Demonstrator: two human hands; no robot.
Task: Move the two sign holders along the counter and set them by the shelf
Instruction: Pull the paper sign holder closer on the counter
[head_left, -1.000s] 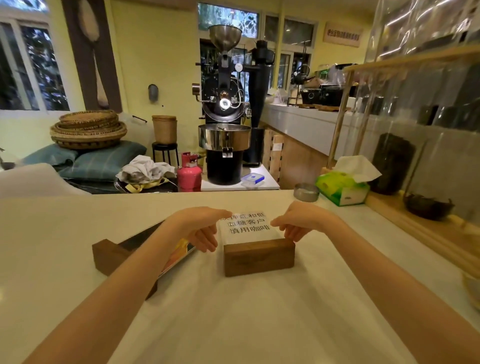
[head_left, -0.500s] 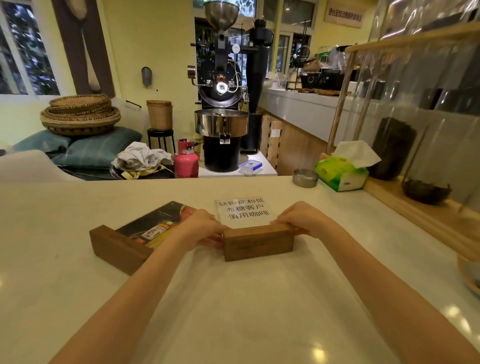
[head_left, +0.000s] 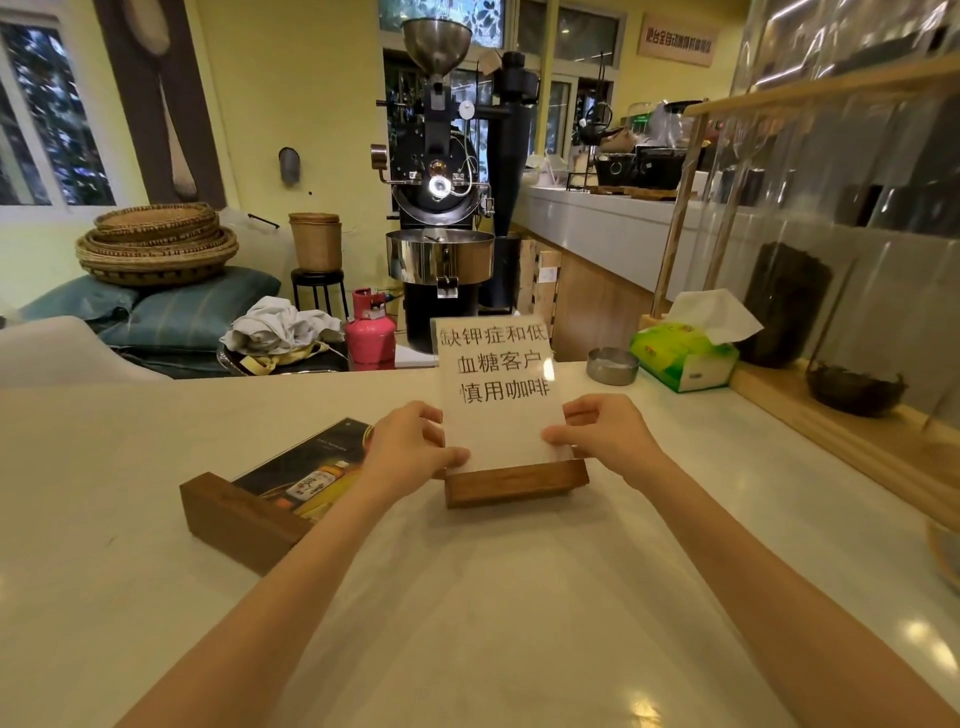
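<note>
Both hands, left (head_left: 410, 457) and right (head_left: 602, 436), gripping the upright sign holder (head_left: 506, 415) by its sides (wooden base on the counter (head_left: 467, 623)); second sign holder (head_left: 270, 493) lying flat just left.

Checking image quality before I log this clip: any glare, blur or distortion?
Head view: small glare spot on the white sign, text still readable; ceiling-light reflections on the counter; wide-angle bending at the edges; clear panels by the shelf blur what's behind.
</note>
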